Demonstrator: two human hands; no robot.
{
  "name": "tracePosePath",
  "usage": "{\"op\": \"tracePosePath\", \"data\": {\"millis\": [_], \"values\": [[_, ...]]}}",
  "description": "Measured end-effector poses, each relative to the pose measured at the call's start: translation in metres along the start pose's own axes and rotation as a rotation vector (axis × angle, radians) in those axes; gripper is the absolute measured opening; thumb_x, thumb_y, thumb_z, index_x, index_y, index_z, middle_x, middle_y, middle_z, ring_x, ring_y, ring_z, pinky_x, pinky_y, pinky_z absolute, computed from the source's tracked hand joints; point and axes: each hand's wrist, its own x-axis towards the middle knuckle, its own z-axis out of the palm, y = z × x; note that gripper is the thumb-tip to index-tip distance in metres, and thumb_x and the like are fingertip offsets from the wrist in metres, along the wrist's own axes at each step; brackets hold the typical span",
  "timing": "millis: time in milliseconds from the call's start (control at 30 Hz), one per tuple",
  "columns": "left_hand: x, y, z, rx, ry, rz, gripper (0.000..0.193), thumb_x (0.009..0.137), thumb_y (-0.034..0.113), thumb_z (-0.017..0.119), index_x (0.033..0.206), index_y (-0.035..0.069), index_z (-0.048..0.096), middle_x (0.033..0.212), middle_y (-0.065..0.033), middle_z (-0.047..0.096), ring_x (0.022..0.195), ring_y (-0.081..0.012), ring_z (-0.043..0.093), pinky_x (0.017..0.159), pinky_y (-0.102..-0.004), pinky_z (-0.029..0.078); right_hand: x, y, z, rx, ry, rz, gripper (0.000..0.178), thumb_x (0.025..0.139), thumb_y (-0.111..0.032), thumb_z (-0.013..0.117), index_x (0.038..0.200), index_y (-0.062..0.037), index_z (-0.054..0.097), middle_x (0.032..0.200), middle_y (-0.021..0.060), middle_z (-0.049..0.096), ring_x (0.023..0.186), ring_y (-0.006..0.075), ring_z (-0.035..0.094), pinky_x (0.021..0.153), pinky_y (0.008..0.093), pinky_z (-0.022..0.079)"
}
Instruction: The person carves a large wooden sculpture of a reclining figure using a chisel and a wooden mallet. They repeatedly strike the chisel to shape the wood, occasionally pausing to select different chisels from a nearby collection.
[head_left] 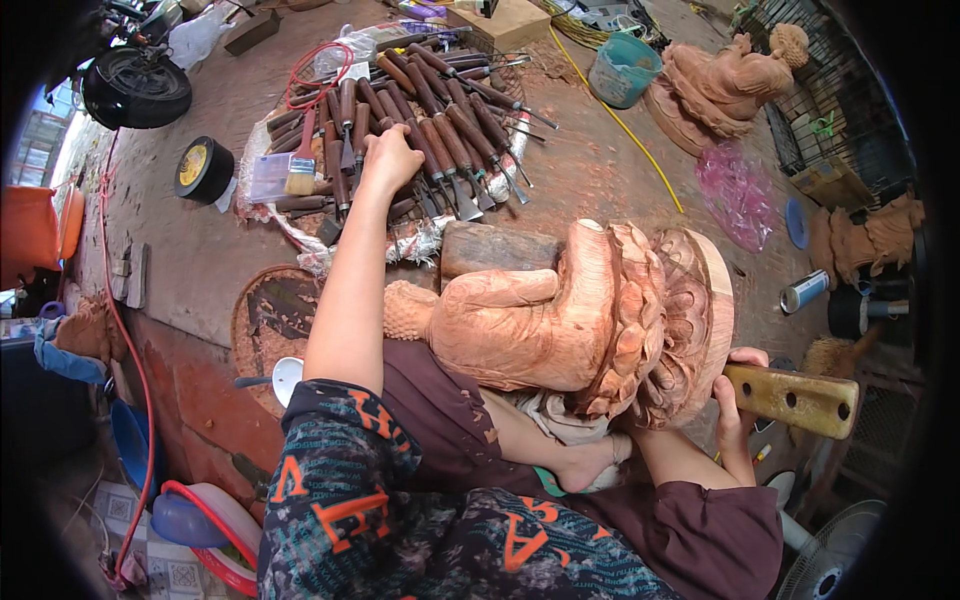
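Note:
My left hand (392, 160) reaches into a heap of wood-handled chisels (440, 110), its fingers curled onto a chisel handle there. The curled fingers partly hide that handle. A carved wooden statue of a seated figure (530, 310) lies on its side across my lap, its head to the left and its lotus base to the right. Beside the base, my right hand (738, 420) is closed round the near end of a flat wooden board with holes (800, 400). The base hides part of that hand. A dark wooden block (497, 248) lies just beyond the statue.
A paintbrush (301, 175) and a round black tin (204, 168) lie left of the chisels. Farther right are a teal bucket (624, 72), another carved statue (725, 85), pink plastic (738, 195) and a spray can (804, 291). A fan (835, 555) stands at lower right.

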Motion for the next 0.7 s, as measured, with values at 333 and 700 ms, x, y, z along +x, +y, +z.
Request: {"op": "tracePosePath", "data": {"millis": [333,700], "values": [[-0.014,0.007,-0.01,0.265,0.117,-0.026,0.039,0.075,0.022,0.07,0.11,0.007,0.06,0.101,-0.0235,0.064,0.101,-0.0402,0.06,0.089,-0.0441,0.048,0.001,-0.003,0.0,0.039,-0.025,0.038,0.037,0.082,-0.015,0.068,0.108,-0.0035,0.045,0.101,0.0076,0.052,0.085,0.0126,0.049,0.075,0.0263,0.042],[0.027,0.108,0.069,-0.02,-0.118,0.22,0.025,0.088,0.016,0.057,0.101,-0.004,0.064,0.093,-0.0221,0.067,0.09,-0.0294,0.068,0.074,-0.0374,0.055,0.001,-0.005,-0.004,0.052,-0.024,0.023,0.035,0.081,-0.013,0.066,0.108,-0.0036,0.045,0.101,0.0082,0.052,0.086,0.0135,0.049,0.079,0.0278,0.042]]}}
